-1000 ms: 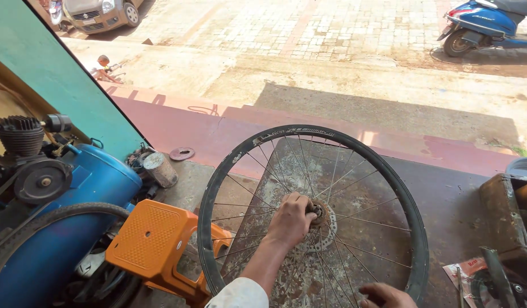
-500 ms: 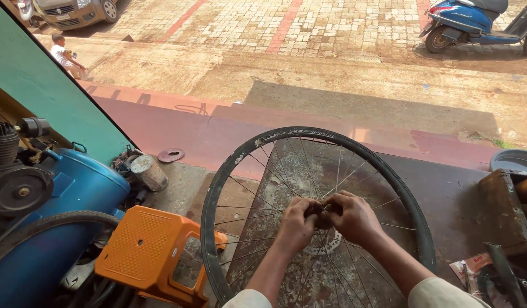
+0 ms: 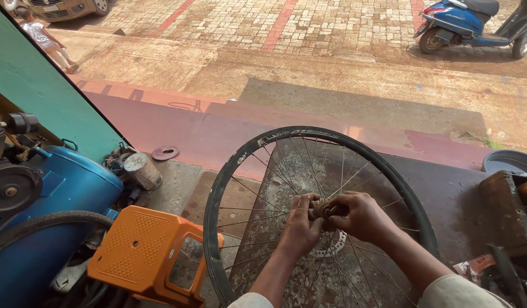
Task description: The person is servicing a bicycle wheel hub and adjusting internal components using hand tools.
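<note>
Both hands have stayed together at the hub since half a second ago, while a second ago only the left one was there and the right sat low at the bottom edge. Now the left hand and the right hand meet at the centre of the bicycle wheel, which lies tilted in the lower middle of the frame. Their fingers are curled shut around the brown hub end, pinching it from both sides, a grip that looks meant to turn or steady the axle part. Thin spokes fan out around the wrists, so the forearms reach over them from below.

At lower left, an orange plastic stool touches the rim, with a blue compressor tank beside it. A small tin can stands near the tank. At upper right, a blue scooter is parked well apart on the paving.
</note>
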